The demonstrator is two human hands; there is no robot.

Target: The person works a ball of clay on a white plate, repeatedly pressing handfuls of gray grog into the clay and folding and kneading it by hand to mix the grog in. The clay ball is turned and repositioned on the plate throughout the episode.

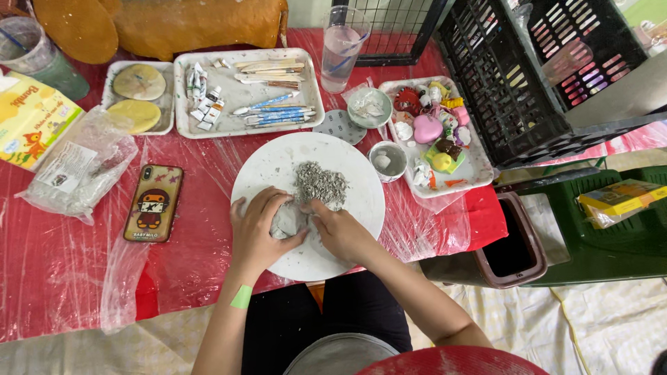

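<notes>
**A:** Head camera, looking straight down. Both hands are on the round white board [361, 201], which sits on the plastic-covered red table [55, 271]. The left hand [257, 232] is cupped, fingers curled over a grey clay lump [286, 221]; the right hand [340, 232] presses in from the other side, thumb and fingertips closed against it.

**B:** So the lump is pinched between the two hands, low on the board near its middle?

**A:** Yes, and just above it lies a heap of grey crumbs [319, 184], touching the fingertips.

**B:** What's the risk here?

**A:** My read: the board's near edge overhangs the table toward the lap. A hard downward press there could tip it and spill crumbs. A sideways shove might scatter the heap as well.

**B:** Anything close enough to get knocked?

**A:** A small grey cup [387, 161] stands just beside the board's upper right rim, and a phone [153, 203] lies to the left. The tall plastic cup [342, 48] with a straw is farther back, by the tool tray [306, 118]. An elbow swing could catch the small cup.
</notes>
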